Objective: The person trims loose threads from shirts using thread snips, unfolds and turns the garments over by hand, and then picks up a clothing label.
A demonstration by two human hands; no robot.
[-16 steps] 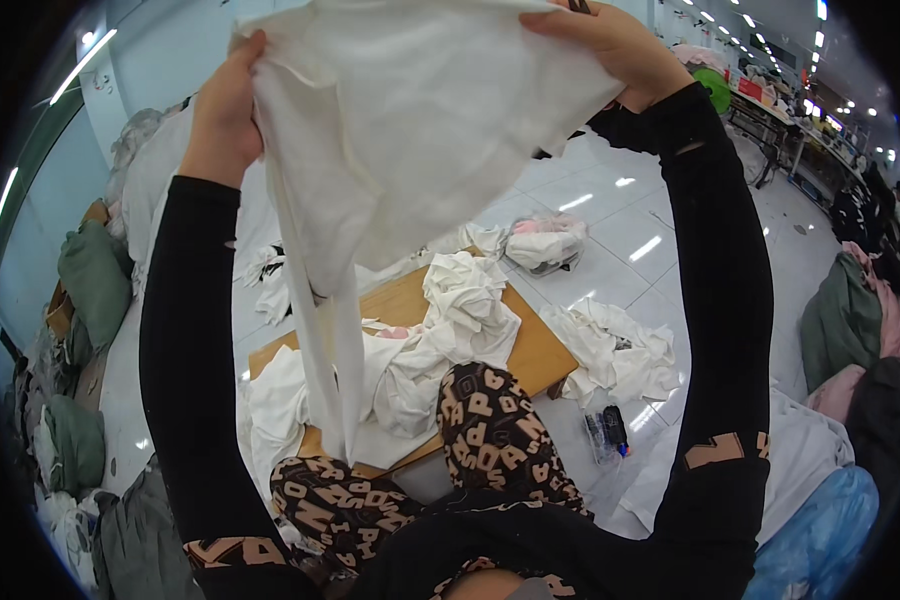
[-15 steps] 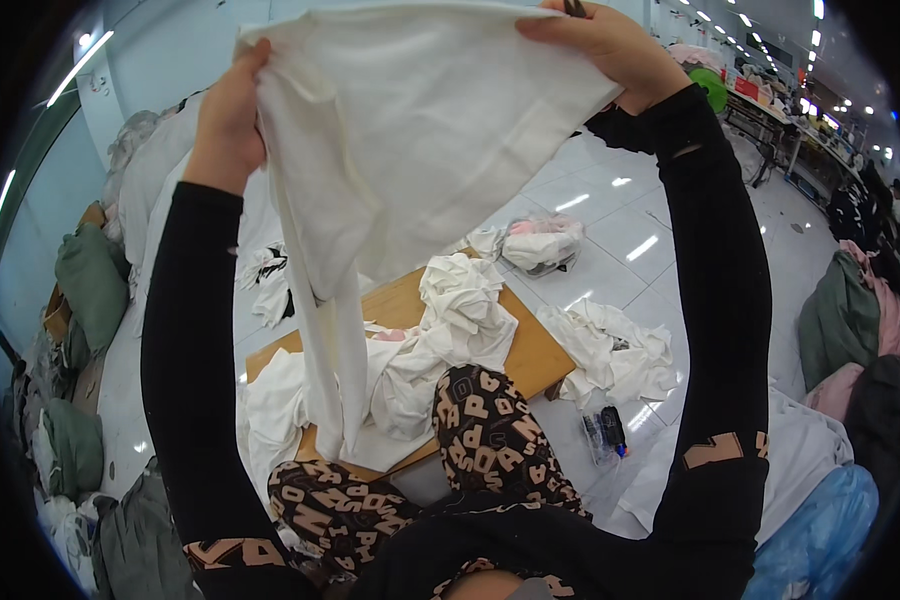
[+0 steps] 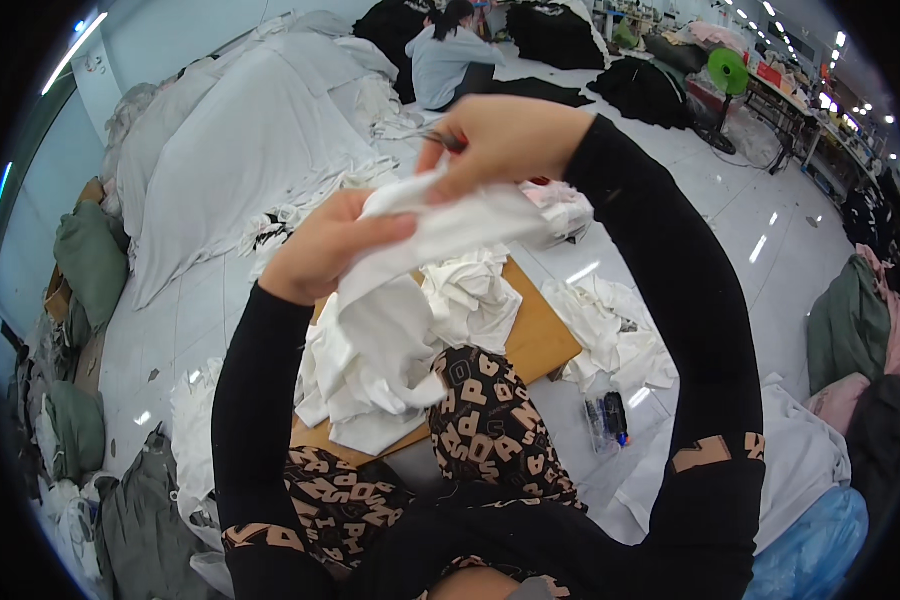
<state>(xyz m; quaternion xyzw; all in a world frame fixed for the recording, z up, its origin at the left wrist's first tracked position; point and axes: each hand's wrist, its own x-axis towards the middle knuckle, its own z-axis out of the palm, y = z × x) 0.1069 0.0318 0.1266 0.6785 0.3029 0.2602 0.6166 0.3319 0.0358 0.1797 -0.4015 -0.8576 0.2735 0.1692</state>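
Up front, the white cloth (image 3: 410, 290) hangs bunched and creased, both the left hand (image 3: 325, 245) and right hand (image 3: 505, 140) with fingers clamped on it; possibly small scissors in the right.

Bunched white garment (image 3: 410, 300), held aloft

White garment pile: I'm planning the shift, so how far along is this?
Done: cannot tell. In hand: both hands, left hand and right hand, bunch one white garment; the right also holds small snips. Left: white pieces on the wooden board and floor pile.
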